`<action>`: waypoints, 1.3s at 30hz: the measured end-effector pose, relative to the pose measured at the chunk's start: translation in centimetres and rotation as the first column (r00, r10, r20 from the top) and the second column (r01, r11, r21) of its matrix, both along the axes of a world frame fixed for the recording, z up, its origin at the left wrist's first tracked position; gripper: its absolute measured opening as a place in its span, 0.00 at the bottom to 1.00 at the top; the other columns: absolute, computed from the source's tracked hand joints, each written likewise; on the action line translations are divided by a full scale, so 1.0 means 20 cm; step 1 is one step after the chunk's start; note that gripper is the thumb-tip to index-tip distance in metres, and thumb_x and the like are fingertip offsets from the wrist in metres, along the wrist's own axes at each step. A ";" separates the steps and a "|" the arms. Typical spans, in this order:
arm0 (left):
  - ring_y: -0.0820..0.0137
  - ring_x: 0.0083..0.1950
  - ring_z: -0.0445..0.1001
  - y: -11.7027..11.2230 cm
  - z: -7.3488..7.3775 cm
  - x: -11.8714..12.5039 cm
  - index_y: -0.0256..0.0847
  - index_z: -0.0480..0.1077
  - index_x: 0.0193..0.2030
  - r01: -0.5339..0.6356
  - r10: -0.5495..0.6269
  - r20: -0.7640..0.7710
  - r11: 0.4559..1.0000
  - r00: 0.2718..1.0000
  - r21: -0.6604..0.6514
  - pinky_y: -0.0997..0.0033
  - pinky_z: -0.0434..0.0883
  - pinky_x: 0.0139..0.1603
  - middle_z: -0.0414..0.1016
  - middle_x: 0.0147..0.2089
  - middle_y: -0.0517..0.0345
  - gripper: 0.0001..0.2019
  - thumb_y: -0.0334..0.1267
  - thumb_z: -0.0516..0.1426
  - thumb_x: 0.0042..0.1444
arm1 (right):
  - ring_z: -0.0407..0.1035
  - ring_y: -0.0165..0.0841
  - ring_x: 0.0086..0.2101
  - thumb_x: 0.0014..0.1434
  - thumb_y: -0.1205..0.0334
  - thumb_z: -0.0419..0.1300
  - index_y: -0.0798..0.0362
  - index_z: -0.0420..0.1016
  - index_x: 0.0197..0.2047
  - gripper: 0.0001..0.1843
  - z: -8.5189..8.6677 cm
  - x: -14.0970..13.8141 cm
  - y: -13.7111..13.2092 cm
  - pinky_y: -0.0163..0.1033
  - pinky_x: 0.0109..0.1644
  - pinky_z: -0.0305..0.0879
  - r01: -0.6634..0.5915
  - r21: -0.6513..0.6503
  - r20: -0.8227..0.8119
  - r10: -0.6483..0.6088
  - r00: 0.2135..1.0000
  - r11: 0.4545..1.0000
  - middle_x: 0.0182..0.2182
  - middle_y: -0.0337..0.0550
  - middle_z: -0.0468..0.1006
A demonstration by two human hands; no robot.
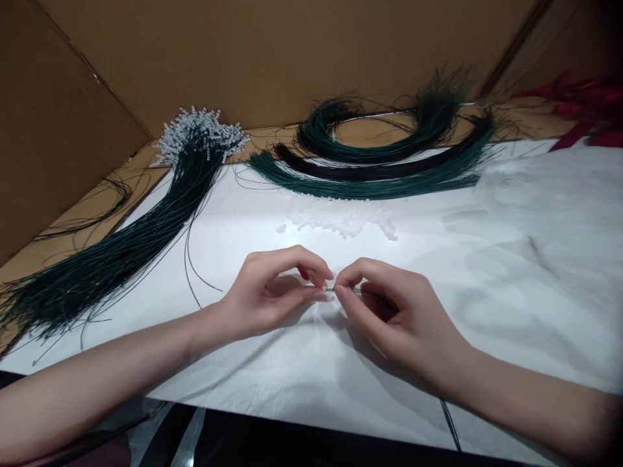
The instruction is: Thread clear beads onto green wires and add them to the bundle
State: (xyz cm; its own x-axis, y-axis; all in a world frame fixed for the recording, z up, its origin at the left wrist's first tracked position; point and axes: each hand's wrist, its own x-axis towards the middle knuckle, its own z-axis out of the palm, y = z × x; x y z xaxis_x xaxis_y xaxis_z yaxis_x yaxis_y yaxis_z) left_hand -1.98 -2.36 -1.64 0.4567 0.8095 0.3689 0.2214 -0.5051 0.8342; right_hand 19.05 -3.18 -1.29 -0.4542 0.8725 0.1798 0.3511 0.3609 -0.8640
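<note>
Both hands meet low over the white sheet in the middle. My right hand [399, 311] pinches a thin dark wire [372, 294] between thumb and forefinger, and small pale beads [357, 290] show on it beside the fingertips. My left hand [277, 285] is closed at the wire's tip, its thumb and fingers drawn together around it; a tiny pale bit shows at the thumb tip. Beyond the hands lies a scattered heap of small white beads [341, 217]. Dark wire strands [450, 425] come out below my right wrist and hang over the sheet's front edge.
A bundle of dark green wires with white beaded tips [199, 136] lies at left. Curved bundles of green wire [370, 188] and black wire [350, 170] lie behind the beads. Translucent white material [555, 214] covers the right. Red ribbon-like material [584, 107] sits far right. Cardboard walls [292, 58] stand behind.
</note>
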 end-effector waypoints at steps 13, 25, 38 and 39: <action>0.70 0.40 0.76 0.00 -0.01 0.00 0.39 0.74 0.44 0.005 -0.005 0.015 1.000 1.000 -0.016 0.72 0.75 0.41 0.78 0.39 0.53 0.10 0.27 0.63 0.57 | 0.54 0.24 0.20 0.64 0.69 0.55 0.52 0.71 0.35 0.06 -0.01 0.00 0.00 0.33 0.24 0.51 -0.017 0.065 0.017 0.016 1.000 0.998 0.23 0.34 0.66; 0.71 0.39 0.76 0.00 0.00 0.01 0.39 0.73 0.46 0.020 -0.017 -0.060 0.998 0.998 0.063 0.71 0.74 0.41 0.78 0.40 0.53 0.10 0.27 0.62 0.57 | 0.55 0.23 0.21 0.63 0.70 0.55 0.53 0.72 0.35 0.07 -0.01 0.00 0.00 0.33 0.24 0.52 -0.016 0.095 0.024 0.014 1.000 0.995 0.24 0.34 0.67; 0.72 0.39 0.74 -0.02 0.03 0.01 0.35 0.70 0.49 -0.017 0.024 -0.094 0.997 0.995 0.076 0.71 0.72 0.39 0.75 0.39 0.54 0.12 0.24 0.57 0.59 | 0.54 0.24 0.20 0.63 0.69 0.56 0.54 0.72 0.33 0.07 -0.01 -0.01 0.00 0.31 0.24 0.53 0.024 0.052 0.013 -0.024 1.000 0.998 0.18 0.31 0.60; 0.72 0.38 0.74 -0.02 0.03 0.01 0.35 0.70 0.49 -0.014 0.021 -0.096 0.997 0.995 0.074 0.71 0.72 0.39 0.75 0.39 0.54 0.12 0.24 0.57 0.59 | 0.54 0.24 0.20 0.63 0.69 0.56 0.54 0.72 0.34 0.07 -0.01 -0.01 0.00 0.31 0.24 0.53 0.024 0.050 0.013 -0.025 1.000 0.998 0.18 0.31 0.60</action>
State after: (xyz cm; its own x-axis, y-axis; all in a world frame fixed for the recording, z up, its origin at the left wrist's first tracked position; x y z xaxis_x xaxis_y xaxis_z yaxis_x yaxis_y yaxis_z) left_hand -1.80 -2.72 -1.11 0.4787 0.7906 0.3819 0.3088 -0.5588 0.7697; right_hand 18.93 -3.15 -1.41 -0.4356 0.8735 0.2173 0.3723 0.3946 -0.8401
